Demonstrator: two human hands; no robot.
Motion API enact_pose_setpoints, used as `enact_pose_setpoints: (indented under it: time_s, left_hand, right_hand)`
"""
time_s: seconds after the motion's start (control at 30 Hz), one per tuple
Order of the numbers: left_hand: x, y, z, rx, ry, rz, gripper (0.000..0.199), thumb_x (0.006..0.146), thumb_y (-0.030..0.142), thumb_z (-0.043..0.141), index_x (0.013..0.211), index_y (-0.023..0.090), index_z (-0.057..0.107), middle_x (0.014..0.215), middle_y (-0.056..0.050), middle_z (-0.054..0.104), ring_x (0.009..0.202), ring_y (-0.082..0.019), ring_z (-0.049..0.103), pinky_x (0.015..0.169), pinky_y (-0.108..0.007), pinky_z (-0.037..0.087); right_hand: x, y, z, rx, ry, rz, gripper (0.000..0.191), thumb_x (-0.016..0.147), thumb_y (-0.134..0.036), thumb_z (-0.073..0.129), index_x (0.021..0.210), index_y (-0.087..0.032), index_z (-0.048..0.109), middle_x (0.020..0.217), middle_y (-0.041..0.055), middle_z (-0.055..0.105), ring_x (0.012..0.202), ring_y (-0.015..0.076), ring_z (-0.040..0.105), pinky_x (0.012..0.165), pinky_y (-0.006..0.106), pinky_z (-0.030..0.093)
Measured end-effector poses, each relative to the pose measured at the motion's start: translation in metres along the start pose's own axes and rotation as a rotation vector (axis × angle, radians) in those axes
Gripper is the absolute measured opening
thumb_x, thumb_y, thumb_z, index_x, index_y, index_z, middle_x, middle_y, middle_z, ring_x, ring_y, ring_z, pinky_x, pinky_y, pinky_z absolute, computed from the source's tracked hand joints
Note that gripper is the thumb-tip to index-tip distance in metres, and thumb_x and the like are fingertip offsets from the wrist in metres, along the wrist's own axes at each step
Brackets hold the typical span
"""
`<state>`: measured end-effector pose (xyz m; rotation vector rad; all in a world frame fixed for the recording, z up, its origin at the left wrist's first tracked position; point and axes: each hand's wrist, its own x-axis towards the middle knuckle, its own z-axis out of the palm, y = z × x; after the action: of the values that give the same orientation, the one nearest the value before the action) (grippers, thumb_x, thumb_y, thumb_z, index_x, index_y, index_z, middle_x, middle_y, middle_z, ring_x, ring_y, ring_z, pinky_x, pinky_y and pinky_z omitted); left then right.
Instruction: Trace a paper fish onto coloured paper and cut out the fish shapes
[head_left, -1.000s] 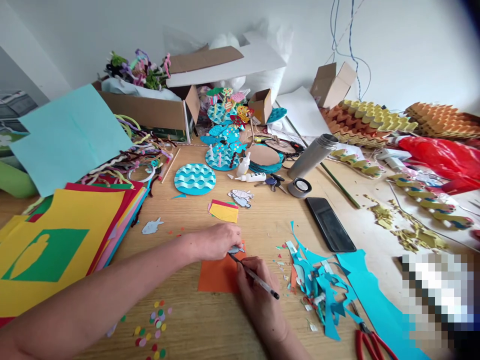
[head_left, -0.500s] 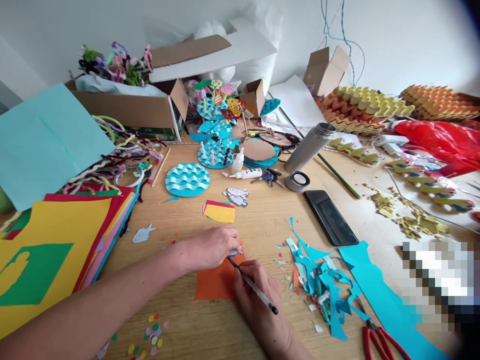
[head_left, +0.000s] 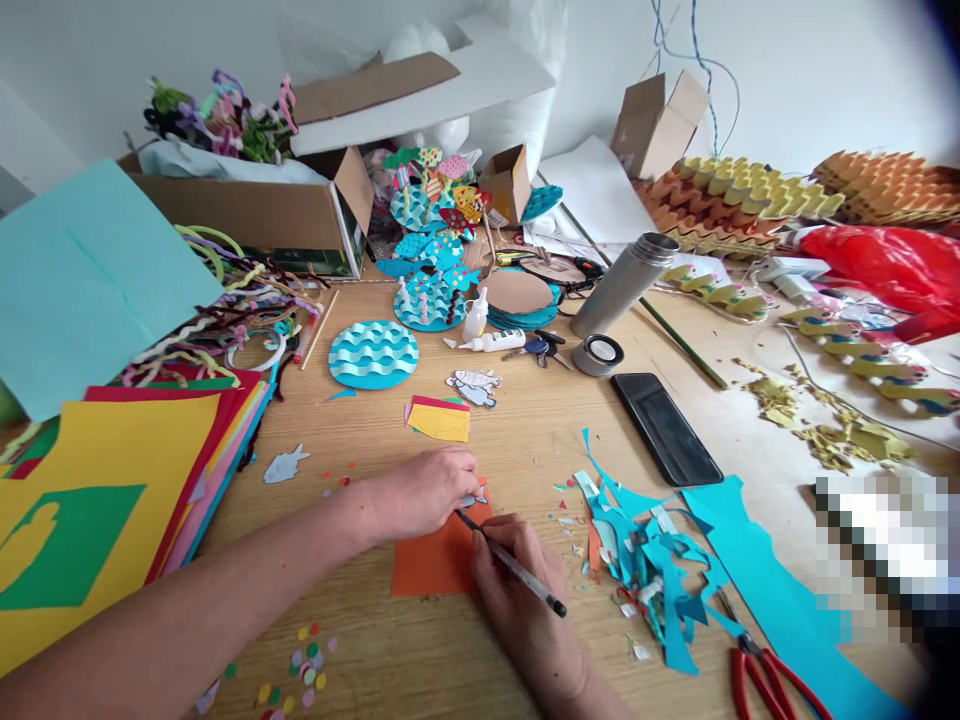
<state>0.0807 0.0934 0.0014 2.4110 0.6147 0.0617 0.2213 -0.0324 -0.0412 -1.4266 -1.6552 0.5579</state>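
1. The left hand, fingers curled closed, presses a small fish cutout onto orange paper on the bench.
2. The right hand closes around a pen, its tip at the cutout's edge.

- Bare counter for me btwn confetti & R hand.
- Fwd lane btwn yellow slip & phone, few specks.
- Past it, glue btl, keys, tall flask block me.
- R: cyan scraps, pliers.
- L: forearm crosses, paper stack beyond.
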Motion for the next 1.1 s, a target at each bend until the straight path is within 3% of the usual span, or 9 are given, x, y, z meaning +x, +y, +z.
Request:
enact_pose_setpoints:
  time_s: [0.7, 1.1]
  left_hand:
    - [-0.0009, 0.0017, -0.0009, 0.016, -0.006, -0.002, 0.017, 0.087, 0.009, 0.052, 0.087, 0.016, 0.067, 0.094, -0.006, 0.063, 0.091, -0.017, 0.059, 0.078, -0.026, 0.044]
    - [-0.0027, 0.0011, 0.0033, 0.04, 0.026, -0.004, 0.021, 0.086, 0.008, 0.051, 0.097, 0.018, 0.066, 0.095, -0.006, 0.062, 0.092, -0.017, 0.059, 0.082, -0.027, 0.045]
  right_hand:
    - [-0.0022, 0.0031, 0.0009, 0.041, 0.02, 0.044, 0.015, 0.084, -0.007, 0.052, 0.086, -0.022, 0.048, 0.076, -0.0005, 0.056, 0.06, 0.0109, 0.051, 0.056, 0.023, 0.04]
    - [0.0011, 0.0025, 0.0017, 0.064, 0.076, 0.069, 0.014, 0.086, -0.01, 0.053, 0.082, -0.022, 0.047, 0.069, -0.0027, 0.054, 0.054, 0.0103, 0.046, 0.052, 0.023, 0.036]
